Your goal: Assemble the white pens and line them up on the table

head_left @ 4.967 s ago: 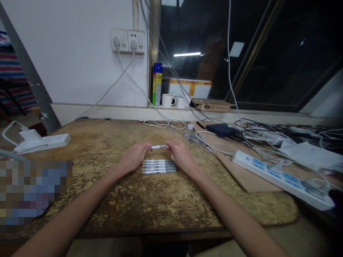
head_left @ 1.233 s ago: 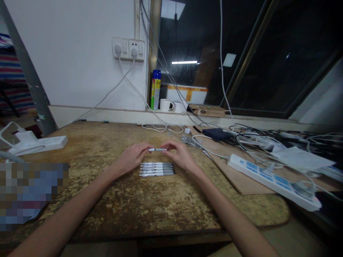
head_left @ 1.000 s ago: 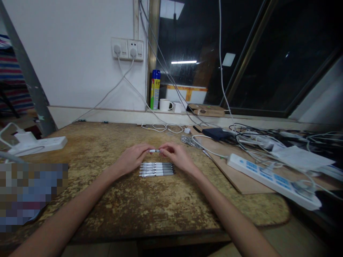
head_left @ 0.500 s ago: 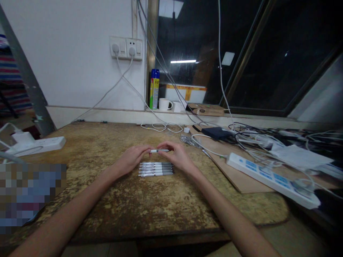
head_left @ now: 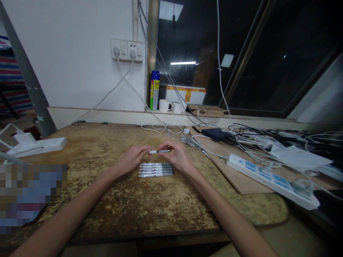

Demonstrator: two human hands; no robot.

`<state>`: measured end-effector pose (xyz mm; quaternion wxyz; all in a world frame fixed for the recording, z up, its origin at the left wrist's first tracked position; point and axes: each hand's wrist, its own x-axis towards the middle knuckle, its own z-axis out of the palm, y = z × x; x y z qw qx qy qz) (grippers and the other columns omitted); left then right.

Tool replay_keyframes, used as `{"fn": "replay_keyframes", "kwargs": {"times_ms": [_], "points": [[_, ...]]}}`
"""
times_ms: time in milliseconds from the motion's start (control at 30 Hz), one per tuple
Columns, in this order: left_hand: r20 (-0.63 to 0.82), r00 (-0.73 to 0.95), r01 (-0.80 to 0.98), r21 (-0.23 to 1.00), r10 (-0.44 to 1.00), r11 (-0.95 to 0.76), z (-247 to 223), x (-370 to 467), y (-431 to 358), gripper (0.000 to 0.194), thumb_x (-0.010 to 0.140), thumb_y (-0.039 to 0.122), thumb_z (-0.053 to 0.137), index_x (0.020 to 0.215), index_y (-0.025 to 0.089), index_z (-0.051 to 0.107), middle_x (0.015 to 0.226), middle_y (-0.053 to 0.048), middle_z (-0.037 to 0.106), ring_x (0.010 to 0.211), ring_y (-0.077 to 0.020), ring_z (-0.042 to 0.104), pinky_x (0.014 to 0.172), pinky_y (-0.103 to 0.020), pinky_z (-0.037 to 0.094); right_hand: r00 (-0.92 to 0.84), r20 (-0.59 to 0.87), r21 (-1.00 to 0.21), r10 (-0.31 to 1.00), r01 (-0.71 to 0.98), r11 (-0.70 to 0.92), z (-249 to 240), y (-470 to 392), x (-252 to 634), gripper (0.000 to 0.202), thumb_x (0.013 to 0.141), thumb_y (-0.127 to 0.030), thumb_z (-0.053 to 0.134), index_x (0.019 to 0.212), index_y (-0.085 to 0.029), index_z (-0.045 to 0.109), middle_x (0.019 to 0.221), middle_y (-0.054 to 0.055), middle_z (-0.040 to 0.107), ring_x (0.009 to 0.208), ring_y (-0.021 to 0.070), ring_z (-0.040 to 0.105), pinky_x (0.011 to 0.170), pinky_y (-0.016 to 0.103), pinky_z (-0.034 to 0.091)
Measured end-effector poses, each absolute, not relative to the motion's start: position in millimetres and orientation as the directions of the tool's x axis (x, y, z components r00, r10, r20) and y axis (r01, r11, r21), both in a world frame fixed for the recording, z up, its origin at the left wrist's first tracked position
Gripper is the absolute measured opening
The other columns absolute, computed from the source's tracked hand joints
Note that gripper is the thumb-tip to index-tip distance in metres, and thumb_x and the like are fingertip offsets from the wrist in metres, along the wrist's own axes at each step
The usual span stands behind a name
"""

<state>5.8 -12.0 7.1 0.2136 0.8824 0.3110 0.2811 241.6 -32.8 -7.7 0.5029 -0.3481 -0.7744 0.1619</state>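
Observation:
A white and grey pen (head_left: 154, 152) is held level between my two hands, just above the wooden table (head_left: 150, 203). My left hand (head_left: 135, 157) pinches its white end with thumb and fingers. At the darker end, the thumb and fingertips of my right hand (head_left: 177, 155) close on it. Right below the hands, several similar pens (head_left: 157, 170) lie side by side in a neat row, clear ends to the left and grey ends to the right.
A long white power strip (head_left: 270, 180) and tangled cables lie on the right over a brown board (head_left: 241, 178). Another power strip (head_left: 50, 144) is at the left. A small plastic bag (head_left: 189, 141) lies beyond my right hand. A spray can (head_left: 154, 91) and mug (head_left: 164, 105) stand on the sill.
The pen between my hands has tilted slightly, and more of its dark middle shows. The hands have barely moved, and the row of pens is unchanged.

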Motion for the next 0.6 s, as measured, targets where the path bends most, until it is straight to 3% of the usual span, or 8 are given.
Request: {"fn": "replay_keyframes", "kwargs": {"times_ms": [233,600], "points": [[0.397,0.639,0.406,0.554,0.659,-0.727,5.8,6.2,-12.0,0.038,0.107,0.042,0.041,0.124,0.025,0.071,0.118,-0.004,0.076,0.113,-0.0244,0.068,0.104,-0.038,0.047,-0.245,0.564,-0.712,0.788,0.34,0.615,-8.4,-35.1,239.6,0.02,0.092,-0.037,0.068,0.103,-0.021,0.074,0.098,0.005,0.077,0.092,0.0199,0.072,0.084,0.032,0.055],[0.391,0.637,0.391,0.58,0.665,-0.715,8.1,6.1,-12.3,0.041,0.108,0.042,0.037,0.111,0.021,0.072,0.101,-0.004,0.077,0.101,-0.0232,0.07,0.1,-0.036,0.047,-0.282,0.621,-0.67,0.731,0.293,0.682,-7.8,-33.9,241.0,0.016,0.089,-0.029,0.072,0.102,-0.021,0.074,0.1,0.004,0.076,0.093,0.0194,0.072,0.086,0.032,0.056]]}}
